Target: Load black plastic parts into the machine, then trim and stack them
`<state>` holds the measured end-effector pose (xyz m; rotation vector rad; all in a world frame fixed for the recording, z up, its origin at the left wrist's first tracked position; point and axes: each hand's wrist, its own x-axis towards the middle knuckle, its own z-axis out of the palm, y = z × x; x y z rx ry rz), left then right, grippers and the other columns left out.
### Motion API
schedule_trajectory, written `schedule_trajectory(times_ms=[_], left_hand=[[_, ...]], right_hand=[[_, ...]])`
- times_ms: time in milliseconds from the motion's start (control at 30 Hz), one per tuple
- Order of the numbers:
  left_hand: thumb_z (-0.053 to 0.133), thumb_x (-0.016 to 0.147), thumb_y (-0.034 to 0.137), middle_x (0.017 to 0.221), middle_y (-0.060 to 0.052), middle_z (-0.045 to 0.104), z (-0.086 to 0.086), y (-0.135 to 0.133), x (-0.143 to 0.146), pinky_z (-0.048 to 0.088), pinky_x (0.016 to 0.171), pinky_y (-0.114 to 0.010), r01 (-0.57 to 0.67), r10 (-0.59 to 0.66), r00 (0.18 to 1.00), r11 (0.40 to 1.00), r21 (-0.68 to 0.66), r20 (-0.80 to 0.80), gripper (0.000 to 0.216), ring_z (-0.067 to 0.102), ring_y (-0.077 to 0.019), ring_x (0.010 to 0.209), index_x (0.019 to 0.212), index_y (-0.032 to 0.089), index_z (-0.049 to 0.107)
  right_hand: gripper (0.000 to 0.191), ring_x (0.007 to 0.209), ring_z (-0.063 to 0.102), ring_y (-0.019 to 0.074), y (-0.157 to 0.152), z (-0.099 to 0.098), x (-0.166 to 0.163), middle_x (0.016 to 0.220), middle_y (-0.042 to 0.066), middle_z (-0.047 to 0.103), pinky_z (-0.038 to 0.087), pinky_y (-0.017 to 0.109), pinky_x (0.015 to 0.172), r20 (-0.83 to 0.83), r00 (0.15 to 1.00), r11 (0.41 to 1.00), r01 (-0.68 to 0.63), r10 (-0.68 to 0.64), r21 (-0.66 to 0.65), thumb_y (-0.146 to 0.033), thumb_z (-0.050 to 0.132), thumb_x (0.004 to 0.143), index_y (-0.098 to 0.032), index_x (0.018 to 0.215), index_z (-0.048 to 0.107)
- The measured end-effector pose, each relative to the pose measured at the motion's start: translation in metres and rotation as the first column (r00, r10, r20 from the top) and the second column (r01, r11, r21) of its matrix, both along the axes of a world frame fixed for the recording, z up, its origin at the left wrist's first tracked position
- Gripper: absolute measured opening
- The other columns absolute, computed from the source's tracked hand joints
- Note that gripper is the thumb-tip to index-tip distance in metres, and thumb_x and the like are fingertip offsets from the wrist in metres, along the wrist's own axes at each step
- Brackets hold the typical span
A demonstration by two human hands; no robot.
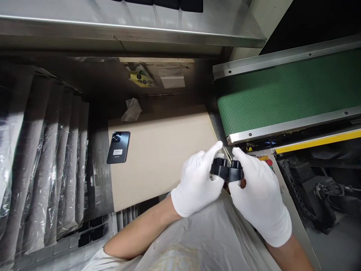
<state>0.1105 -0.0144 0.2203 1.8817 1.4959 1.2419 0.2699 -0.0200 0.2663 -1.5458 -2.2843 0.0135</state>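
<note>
White gloves cover both of my hands, close together in front of my body at the right edge of the cardboard sheet (158,150). Between the thumb and fingers of my left hand (199,178) is a black plastic part (219,168) with short raised cylinders. A similar black plastic part (235,171) is gripped in my right hand (261,192). The two parts sit side by side, almost touching; I cannot tell whether they are joined. Fingers and gloves hide their lower sides.
A dark phone (118,147) lies on the sheet's left side, near a crumpled white tissue (132,110). Plastic-wrapped trays (42,150) stand at left. A green conveyor belt (287,90) runs at right, above a red button (269,162). A metal shelf (126,26) crosses the top.
</note>
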Motion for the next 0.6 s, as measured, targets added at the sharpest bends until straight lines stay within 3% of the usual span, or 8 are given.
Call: schedule_trajectory(times_ms=[67, 100, 167, 233, 300, 400, 533, 600], left_hand=[[0.06, 0.074, 0.008, 0.105, -0.003, 0.077, 0.003, 0.003, -0.003, 0.056, 0.085, -0.036, 0.061, -0.029, 0.988, 0.976, -0.211, 0.154, 0.067, 0.068, -0.0177, 0.084, 0.14, 0.024, 0.057], [0.06, 0.073, 0.009, 0.103, -0.002, 0.076, 0.003, 0.005, -0.005, 0.056, 0.082, -0.034, 0.132, -0.037, 0.961, 0.933, -0.334, 0.275, 0.067, 0.065, -0.0166, 0.081, 0.138, 0.024, 0.059], [0.06, 0.069, 0.01, 0.093, -0.001, 0.071, 0.003, 0.011, -0.011, 0.053, 0.073, -0.03, 0.34, 0.002, 0.832, 0.79, -0.511, 0.556, 0.068, 0.061, -0.0148, 0.076, 0.136, 0.023, 0.061], [0.059, 0.066, 0.012, 0.08, 0.001, 0.064, -0.001, 0.015, -0.019, 0.047, 0.065, -0.027, 0.527, 0.103, 0.655, 0.648, -0.551, 0.748, 0.07, 0.056, -0.0142, 0.072, 0.135, 0.021, 0.062], [0.058, 0.066, 0.014, 0.069, 0.002, 0.056, -0.01, 0.016, -0.026, 0.04, 0.06, -0.025, 0.611, 0.182, 0.553, 0.576, -0.544, 0.813, 0.064, 0.051, -0.0135, 0.067, 0.129, 0.018, 0.067], [0.06, 0.069, 0.017, 0.066, 0.001, 0.056, -0.024, 0.013, -0.033, 0.034, 0.057, -0.026, 0.642, 0.244, 0.493, 0.545, -0.539, 0.835, 0.039, 0.045, -0.0113, 0.059, 0.104, 0.014, 0.076], [0.065, 0.072, 0.018, 0.083, -0.004, 0.065, -0.034, 0.006, -0.031, 0.038, 0.056, -0.028, 0.67, 0.329, 0.398, 0.533, -0.516, 0.856, 0.006, 0.049, -0.0094, 0.056, 0.073, 0.013, 0.068], [0.065, 0.076, 0.02, 0.085, -0.006, 0.067, -0.035, 0.003, -0.028, 0.04, 0.057, -0.028, 0.695, 0.335, 0.371, 0.518, -0.499, 0.866, 0.008, 0.051, -0.0099, 0.055, 0.073, 0.013, 0.067]], right_hand=[[0.055, 0.099, 0.07, 0.0277, 0.004, -0.002, 0.004, 0.116, 0.011, 0.075, 0.055, 0.043, 0.089, -0.145, 0.989, 0.997, -0.011, 0.0, -0.076, -0.007, 0.058, 0.08, -0.016, 0.134, 0.062], [0.054, 0.099, 0.07, 0.0263, 0.007, -0.004, 0.008, 0.115, 0.009, 0.075, 0.056, 0.041, 0.089, -0.247, 0.969, 0.988, -0.017, -0.022, -0.156, -0.008, 0.059, 0.079, -0.018, 0.132, 0.065], [0.051, 0.096, 0.071, 0.0235, 0.012, -0.012, 0.016, 0.108, 0.006, 0.076, 0.057, 0.037, 0.085, -0.487, 0.861, 0.924, -0.054, -0.149, -0.38, -0.01, 0.064, 0.078, -0.022, 0.127, 0.068], [0.048, 0.092, 0.07, 0.0214, 0.016, -0.028, 0.024, 0.104, 0.004, 0.075, 0.057, 0.034, 0.081, -0.68, 0.641, 0.806, -0.159, -0.355, -0.57, -0.016, 0.068, 0.079, -0.024, 0.127, 0.069], [0.045, 0.088, 0.067, 0.02, 0.016, -0.049, 0.029, 0.101, 0.004, 0.073, 0.056, 0.034, 0.078, -0.758, 0.388, 0.719, -0.275, -0.524, -0.638, -0.021, 0.069, 0.08, -0.023, 0.125, 0.069], [0.033, 0.08, 0.061, 0.018, 0.009, -0.081, 0.027, 0.094, 0.005, 0.07, 0.052, 0.032, 0.068, -0.728, 0.164, 0.642, -0.372, -0.666, -0.671, -0.021, 0.067, 0.078, -0.022, 0.11, 0.075], [0.008, 0.071, 0.053, 0.0154, 0.001, -0.106, 0.014, 0.091, 0.006, 0.067, 0.042, 0.029, 0.056, -0.675, 0.002, 0.596, -0.469, -0.737, -0.652, -0.024, 0.066, 0.074, -0.02, 0.077, 0.073], [0.015, 0.061, 0.046, 0.0123, 0.0, -0.109, 0.007, 0.083, 0.004, 0.065, 0.036, 0.028, 0.052, -0.666, -0.025, 0.579, -0.52, -0.746, -0.629, -0.032, 0.066, 0.077, -0.019, 0.07, 0.067]])
